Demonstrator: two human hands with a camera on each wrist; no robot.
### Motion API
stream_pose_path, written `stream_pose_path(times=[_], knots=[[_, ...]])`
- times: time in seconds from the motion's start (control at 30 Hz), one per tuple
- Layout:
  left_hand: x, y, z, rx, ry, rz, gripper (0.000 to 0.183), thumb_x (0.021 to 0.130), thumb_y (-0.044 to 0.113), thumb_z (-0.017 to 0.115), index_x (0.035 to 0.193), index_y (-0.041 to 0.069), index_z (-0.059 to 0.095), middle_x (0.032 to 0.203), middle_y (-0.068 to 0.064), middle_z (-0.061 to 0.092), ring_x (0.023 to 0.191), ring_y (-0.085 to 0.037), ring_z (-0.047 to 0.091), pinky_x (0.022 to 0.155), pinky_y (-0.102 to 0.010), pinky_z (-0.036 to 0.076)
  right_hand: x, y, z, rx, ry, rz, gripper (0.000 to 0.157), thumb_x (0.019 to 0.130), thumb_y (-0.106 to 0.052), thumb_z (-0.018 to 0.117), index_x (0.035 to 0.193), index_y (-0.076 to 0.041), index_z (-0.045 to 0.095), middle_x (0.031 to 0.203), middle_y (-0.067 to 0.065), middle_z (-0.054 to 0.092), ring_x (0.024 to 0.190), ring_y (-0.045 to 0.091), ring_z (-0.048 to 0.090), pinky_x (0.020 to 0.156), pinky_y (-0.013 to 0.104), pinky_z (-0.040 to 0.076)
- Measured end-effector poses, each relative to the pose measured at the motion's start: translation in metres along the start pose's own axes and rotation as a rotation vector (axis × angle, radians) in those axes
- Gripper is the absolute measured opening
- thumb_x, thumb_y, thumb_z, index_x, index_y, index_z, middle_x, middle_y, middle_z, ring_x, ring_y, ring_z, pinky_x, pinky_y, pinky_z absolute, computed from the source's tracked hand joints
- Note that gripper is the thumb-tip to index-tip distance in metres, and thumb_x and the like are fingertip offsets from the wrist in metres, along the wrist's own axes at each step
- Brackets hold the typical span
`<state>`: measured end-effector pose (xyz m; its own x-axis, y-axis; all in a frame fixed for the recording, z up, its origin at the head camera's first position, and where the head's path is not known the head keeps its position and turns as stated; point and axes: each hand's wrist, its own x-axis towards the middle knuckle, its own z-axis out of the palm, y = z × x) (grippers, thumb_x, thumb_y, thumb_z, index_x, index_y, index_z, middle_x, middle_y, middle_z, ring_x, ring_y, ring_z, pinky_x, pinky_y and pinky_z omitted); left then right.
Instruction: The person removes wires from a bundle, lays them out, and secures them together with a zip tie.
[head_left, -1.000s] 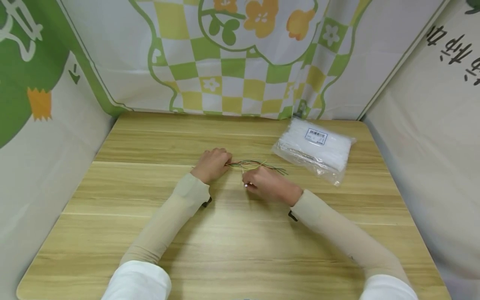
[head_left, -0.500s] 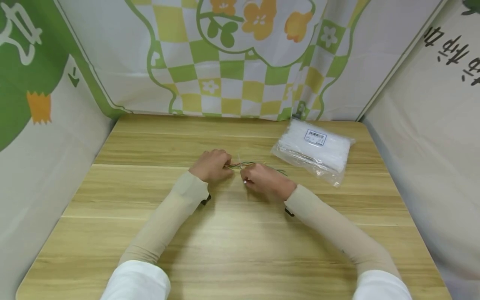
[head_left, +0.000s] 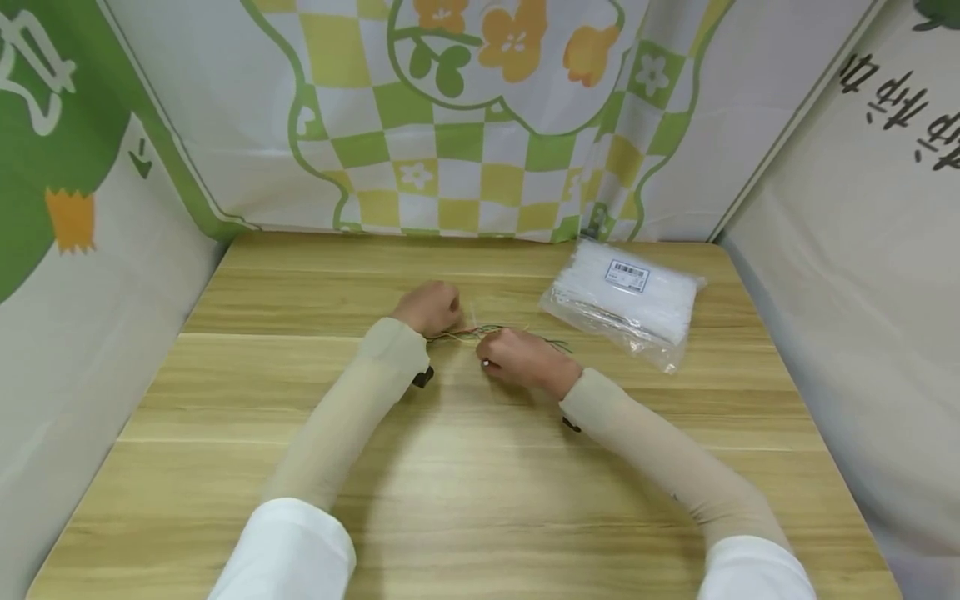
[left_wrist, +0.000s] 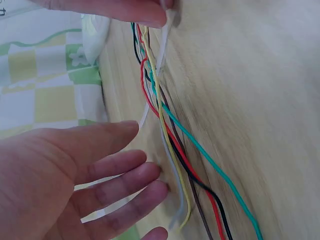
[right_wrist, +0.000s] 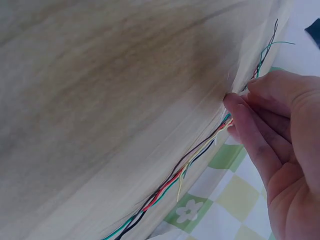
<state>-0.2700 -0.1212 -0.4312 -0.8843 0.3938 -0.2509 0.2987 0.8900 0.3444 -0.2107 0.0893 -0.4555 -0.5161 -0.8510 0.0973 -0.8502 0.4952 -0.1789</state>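
Observation:
A loose bundle of thin coloured wires (left_wrist: 159, 95), among them red, black, green, yellow and grey, lies across the tabletop. My right hand (head_left: 525, 358) pinches a translucent white cable tie (left_wrist: 163, 47) between thumb and fingertips, right at the bundle. The tie crosses the wires, and its thin tail points toward my left hand. In the left wrist view my left hand (left_wrist: 95, 170) has its fingers spread loosely beside the bundle, the uppermost fingertip close to the tie's tail, holding nothing. From the head view, the left hand (head_left: 427, 307) sits just beyond the wires' left part.
A clear plastic bag (head_left: 626, 292) filled with white strips, bearing a barcode label, lies at the back right of the wooden table (head_left: 465, 517). Patterned green and white cloth (head_left: 457, 175) hangs behind the back edge, with cloth walls on both sides.
My left hand has let go of the wires on the left and moved up and away toward the back. The right hand has shifted slightly left, still pinching the cable tie.

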Motion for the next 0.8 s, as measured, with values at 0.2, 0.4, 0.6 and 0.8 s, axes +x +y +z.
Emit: stream_pose_path(times=[0.2,0.4,0.6,0.8], knots=[[0.016,0.002,0.001,-0.039,0.035,-0.019,0.009,0.095,0.009,0.062,0.086,0.007,0.063,0.084,-0.005,0.061,0.078,-0.020,0.052,0.071,-0.036,0.047,0.002,-0.001,0.001,-0.018,-0.002,0.021,0.022,0.096,0.001,0.068,0.077,-0.012,0.066,0.082,0.001,0.069,0.074,0.013,0.064,0.072,0.029,0.058],[0.026,-0.001,0.006,-0.083,0.044,-0.025,0.025,0.096,0.015,0.067,0.117,0.002,0.073,0.123,-0.015,0.074,0.110,-0.029,0.067,0.098,-0.047,0.056,0.003,-0.001,0.001,-0.013,-0.018,0.015,0.025,0.097,0.001,0.066,0.076,-0.013,0.065,0.079,-0.001,0.067,0.071,0.010,0.057,0.068,0.028,0.053],[0.033,-0.001,0.008,-0.108,0.049,-0.018,0.031,0.099,0.015,0.067,0.126,0.000,0.070,0.133,-0.017,0.070,0.124,-0.033,0.065,0.107,-0.049,0.053,0.004,0.000,-0.001,-0.020,-0.026,0.011,0.025,0.098,0.000,0.066,0.076,-0.012,0.066,0.079,0.000,0.069,0.071,0.010,0.060,0.067,0.027,0.054],[0.035,0.001,0.008,-0.113,0.058,-0.017,0.026,0.100,0.016,0.069,0.120,0.001,0.071,0.128,-0.016,0.072,0.119,-0.032,0.066,0.104,-0.048,0.053,0.005,0.001,-0.002,-0.023,-0.028,0.005,0.023,0.097,0.001,0.066,0.078,-0.011,0.069,0.081,0.001,0.072,0.074,0.014,0.068,0.070,0.029,0.057]])
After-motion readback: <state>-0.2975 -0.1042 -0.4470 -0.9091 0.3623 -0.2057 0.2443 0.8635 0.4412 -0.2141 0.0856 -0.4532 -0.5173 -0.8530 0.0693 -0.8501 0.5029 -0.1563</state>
